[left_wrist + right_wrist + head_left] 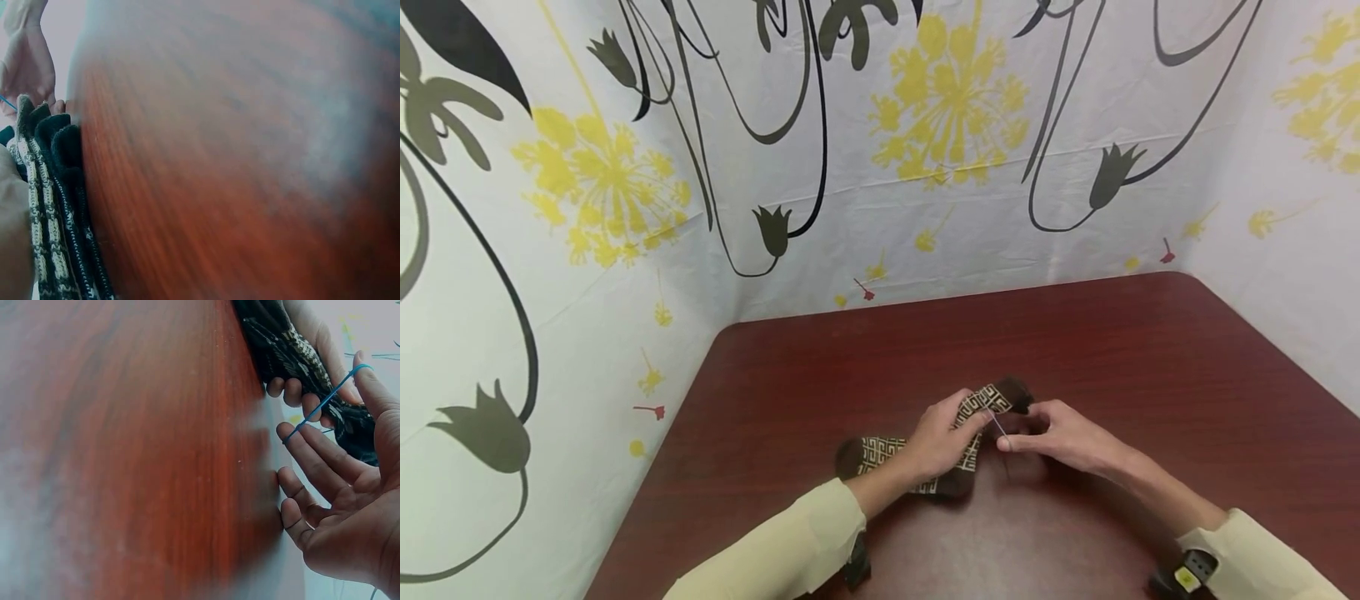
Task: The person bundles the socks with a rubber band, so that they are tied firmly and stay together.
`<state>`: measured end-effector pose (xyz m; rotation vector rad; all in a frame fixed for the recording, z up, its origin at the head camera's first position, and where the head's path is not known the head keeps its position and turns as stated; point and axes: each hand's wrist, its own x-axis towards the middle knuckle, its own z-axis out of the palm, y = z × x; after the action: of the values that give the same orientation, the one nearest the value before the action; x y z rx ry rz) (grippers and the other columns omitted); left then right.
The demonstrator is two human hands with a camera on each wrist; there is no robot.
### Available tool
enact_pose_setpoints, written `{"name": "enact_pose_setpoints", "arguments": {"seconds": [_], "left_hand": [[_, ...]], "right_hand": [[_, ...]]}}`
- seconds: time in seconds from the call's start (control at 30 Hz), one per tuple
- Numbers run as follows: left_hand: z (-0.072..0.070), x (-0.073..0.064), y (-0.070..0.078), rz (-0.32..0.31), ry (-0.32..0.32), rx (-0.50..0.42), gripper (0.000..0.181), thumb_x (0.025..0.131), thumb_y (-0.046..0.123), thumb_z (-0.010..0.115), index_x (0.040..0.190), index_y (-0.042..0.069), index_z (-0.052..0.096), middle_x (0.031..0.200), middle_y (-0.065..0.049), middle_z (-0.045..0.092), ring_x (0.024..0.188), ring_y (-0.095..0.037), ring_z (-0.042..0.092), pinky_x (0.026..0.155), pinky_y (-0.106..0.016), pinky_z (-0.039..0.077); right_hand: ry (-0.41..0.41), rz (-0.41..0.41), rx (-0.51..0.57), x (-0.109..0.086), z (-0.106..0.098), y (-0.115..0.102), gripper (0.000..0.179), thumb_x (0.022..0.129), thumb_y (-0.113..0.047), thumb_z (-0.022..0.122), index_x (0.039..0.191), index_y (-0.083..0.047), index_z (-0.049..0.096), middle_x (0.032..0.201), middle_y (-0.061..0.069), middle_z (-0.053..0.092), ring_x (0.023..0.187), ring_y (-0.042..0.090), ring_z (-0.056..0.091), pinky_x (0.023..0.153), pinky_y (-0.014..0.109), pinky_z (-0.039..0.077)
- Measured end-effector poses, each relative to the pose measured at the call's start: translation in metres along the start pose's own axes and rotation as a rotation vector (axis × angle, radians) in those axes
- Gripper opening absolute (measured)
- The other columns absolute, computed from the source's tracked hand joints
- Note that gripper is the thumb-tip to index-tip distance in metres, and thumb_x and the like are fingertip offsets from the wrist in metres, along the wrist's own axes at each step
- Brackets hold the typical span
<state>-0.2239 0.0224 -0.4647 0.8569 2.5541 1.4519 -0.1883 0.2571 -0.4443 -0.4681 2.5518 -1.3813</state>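
Observation:
Dark brown socks (878, 451) with a cream key pattern lie bent at an angle on the table. My left hand (942, 435) grips their raised part, thumb on top and fingers beneath, covering the middle. In the right wrist view, a thin blue rubber band (320, 405) is stretched between the thumb and fingertips of my right hand (350, 506), whose fingers are spread apart. That hand is right beside the dark end of the socks. The left wrist view shows the socks' layered edges (62, 147) standing close together.
The reddish-brown table (820, 367) has rounded far corners. A white cloth (865, 167) with yellow and grey flowers hangs around its back and sides. Dark devices are strapped at both wrists, including one (1197, 570) at the right cuff.

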Motion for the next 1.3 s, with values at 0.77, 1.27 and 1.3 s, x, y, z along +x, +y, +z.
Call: {"name": "enact_pose_setpoints", "arguments": {"seconds": [0.77,1.27,1.3], "left_hand": [[0.001,0.0,-0.004,0.007,0.004,-0.051,0.025,0.106,0.035,0.066,0.117,0.014,0.071,0.091,0.01,0.069,0.082,-0.001,0.062,0.077,-0.022,0.051],[0.002,0.003,-0.005,0.009,-0.014,-0.018,0.028,0.107,0.038,0.065,0.122,0.015,0.071,0.102,0.009,0.073,0.093,-0.001,0.065,0.084,-0.023,0.052],[0.002,0.003,-0.005,0.008,-0.015,-0.022,0.028,0.106,0.038,0.066,0.121,0.015,0.071,0.101,0.01,0.073,0.092,-0.001,0.065,0.083,-0.023,0.052]], "right_hand": [[0.095,-0.595,-0.09,-0.008,0.019,-0.003,0.026,0.083,-0.01,0.09,0.109,-0.016,0.084,0.106,-0.008,0.08,0.108,0.016,0.071,0.105,0.015,0.037],[0.237,-0.886,-0.267,-0.013,0.022,-0.012,0.027,0.081,-0.004,0.089,0.105,-0.015,0.084,0.105,-0.012,0.079,0.103,0.022,0.07,0.102,0.018,0.046],[0.222,-0.901,-0.251,-0.012,0.023,-0.013,0.028,0.081,-0.002,0.089,0.105,-0.014,0.084,0.104,-0.01,0.079,0.102,0.021,0.072,0.1,0.018,0.048]]}}
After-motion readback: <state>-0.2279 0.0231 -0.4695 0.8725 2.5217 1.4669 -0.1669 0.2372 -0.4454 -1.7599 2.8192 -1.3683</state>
